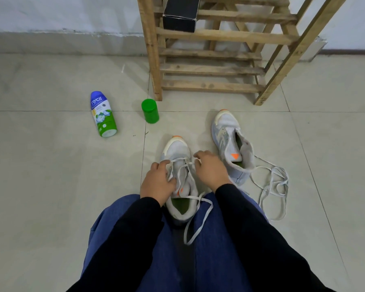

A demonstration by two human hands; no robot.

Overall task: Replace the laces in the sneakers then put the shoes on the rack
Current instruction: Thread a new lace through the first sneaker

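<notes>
A person is sitting on a tiled floor (51,175), looking down over their knees at the work in front of them. At far left, a blue and green powder bottle (103,114) is lying on its side, and a green tub (150,111) is standing just right of it. Nearer the centre, the left hand (157,182) is gripping the side of the near sneaker (178,152), fingers curled over its eyelet edge. A pale lace (198,224) is crossing only the lowest eyelets, its long ends trailing over the person's lap. The right hand (209,167) is pinching this lace near the eyelets, fingers curled, apparently threading it. Lacing here looks barely begun. Further right, the second sneaker (230,131) is standing on the floor with no lace in it, tongue hanging open. A loose lace (272,186) is lying in a tangle just beside its heel. Behind, the wooden rack (219,53) is holding a black box (180,14) and no shoes, so both sneakers are not yet shelved.
</notes>
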